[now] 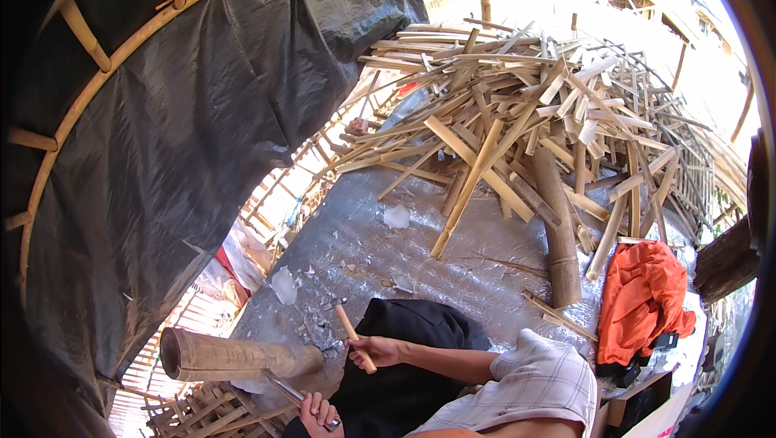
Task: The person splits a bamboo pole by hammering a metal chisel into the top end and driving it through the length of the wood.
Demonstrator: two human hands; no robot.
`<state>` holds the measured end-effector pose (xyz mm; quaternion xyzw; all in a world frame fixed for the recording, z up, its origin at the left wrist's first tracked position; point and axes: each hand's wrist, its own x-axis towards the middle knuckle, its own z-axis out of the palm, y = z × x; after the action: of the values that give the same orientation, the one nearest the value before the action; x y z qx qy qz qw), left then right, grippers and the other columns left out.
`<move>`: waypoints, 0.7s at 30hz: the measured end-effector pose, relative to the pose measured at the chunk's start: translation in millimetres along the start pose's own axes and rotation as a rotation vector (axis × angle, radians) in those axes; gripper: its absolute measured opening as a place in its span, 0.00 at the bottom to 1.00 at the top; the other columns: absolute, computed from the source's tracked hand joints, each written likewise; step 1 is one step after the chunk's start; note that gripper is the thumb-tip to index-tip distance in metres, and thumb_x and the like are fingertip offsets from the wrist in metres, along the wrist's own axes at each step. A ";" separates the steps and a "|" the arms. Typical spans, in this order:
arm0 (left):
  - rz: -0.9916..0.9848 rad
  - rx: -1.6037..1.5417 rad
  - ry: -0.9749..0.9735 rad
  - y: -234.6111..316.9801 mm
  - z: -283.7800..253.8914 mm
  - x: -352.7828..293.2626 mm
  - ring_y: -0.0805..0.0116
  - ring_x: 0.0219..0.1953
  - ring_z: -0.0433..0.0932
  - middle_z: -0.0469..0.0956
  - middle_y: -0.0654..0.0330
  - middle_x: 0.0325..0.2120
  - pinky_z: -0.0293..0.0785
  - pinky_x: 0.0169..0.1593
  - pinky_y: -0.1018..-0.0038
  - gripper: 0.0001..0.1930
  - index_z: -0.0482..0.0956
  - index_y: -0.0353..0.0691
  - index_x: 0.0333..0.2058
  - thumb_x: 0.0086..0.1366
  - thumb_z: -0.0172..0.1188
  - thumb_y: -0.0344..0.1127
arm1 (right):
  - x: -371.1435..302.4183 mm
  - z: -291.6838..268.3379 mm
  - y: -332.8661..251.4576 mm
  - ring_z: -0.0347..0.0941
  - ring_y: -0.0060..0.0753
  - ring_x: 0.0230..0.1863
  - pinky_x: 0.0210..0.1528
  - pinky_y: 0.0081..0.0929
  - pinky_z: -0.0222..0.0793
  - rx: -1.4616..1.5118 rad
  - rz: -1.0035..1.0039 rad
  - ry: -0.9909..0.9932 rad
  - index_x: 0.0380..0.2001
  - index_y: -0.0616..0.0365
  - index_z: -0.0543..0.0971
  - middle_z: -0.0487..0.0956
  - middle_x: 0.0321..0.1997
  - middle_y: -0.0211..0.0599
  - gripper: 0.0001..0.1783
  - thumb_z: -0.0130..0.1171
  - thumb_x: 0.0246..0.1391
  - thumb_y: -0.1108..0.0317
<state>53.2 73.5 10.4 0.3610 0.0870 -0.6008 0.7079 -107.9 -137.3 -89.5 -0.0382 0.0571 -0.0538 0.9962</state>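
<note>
My right hand [378, 351] is closed around the wooden handle of a hammer [347, 323], held above my dark-trousered leg [404, 389]; its small head is hard to make out. Lower down, my left hand [320, 414] grips a metal chisel [284, 390]. The chisel slants up and left, its far end at the lower side of a thick bamboo section [234, 360]. That section lies on its side to the left of my legs, its hollow end pointing left. Whether the chisel tip goes into the bamboo or only touches it, I cannot tell.
A large heap of split bamboo strips [517, 107] fills the far side, with a bamboo pole [558, 236] leaning out of it. An orange jacket [643, 296] lies at the right. Black sheeting [186, 139] hangs on the left. Woven bamboo [218, 412] is at lower left, on grey floor sheeting [356, 220].
</note>
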 end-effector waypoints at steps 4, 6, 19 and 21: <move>0.062 0.046 0.345 0.2 77.5 -22.7 0.78 0.11 0.50 0.52 0.70 0.11 0.46 0.14 0.81 0.21 0.60 0.51 0.21 0.77 0.46 0.47 | 3.7 -19.7 -7.8 0.49 0.12 0.20 0.21 0.14 0.48 0.096 0.027 0.028 0.37 0.49 0.67 0.54 0.22 0.18 0.10 0.44 0.74 0.58; 0.050 0.078 0.303 -1.2 77.1 -23.5 0.80 0.11 0.48 0.49 0.71 0.11 0.46 0.14 0.82 0.20 0.59 0.51 0.21 0.76 0.45 0.44 | -4.7 -14.5 -9.4 0.45 0.11 0.16 0.15 0.15 0.42 -0.098 -0.062 0.163 0.34 0.49 0.65 0.51 0.19 0.17 0.15 0.44 0.73 0.52; 0.033 0.045 0.182 6.4 54.2 -25.2 0.78 0.11 0.46 0.49 0.71 0.10 0.46 0.12 0.81 0.20 0.59 0.52 0.21 0.76 0.45 0.43 | 50.5 105.4 4.2 0.50 0.16 0.12 0.11 0.23 0.46 -1.071 -0.084 0.384 0.35 0.49 0.63 0.56 0.16 0.21 0.23 0.38 0.71 0.41; 0.028 0.052 0.175 6.0 48.7 -21.5 0.78 0.11 0.46 0.49 0.71 0.10 0.46 0.12 0.81 0.20 0.59 0.52 0.20 0.76 0.45 0.43 | 55.5 107.5 13.5 0.52 0.18 0.11 0.11 0.23 0.47 -0.887 -0.184 0.438 0.35 0.50 0.64 0.57 0.15 0.22 0.23 0.38 0.71 0.41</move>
<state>37.9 60.6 60.1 0.4315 0.1278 -0.5590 0.6964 -38.9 -122.6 9.8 -0.4507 0.2784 -0.1189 0.8398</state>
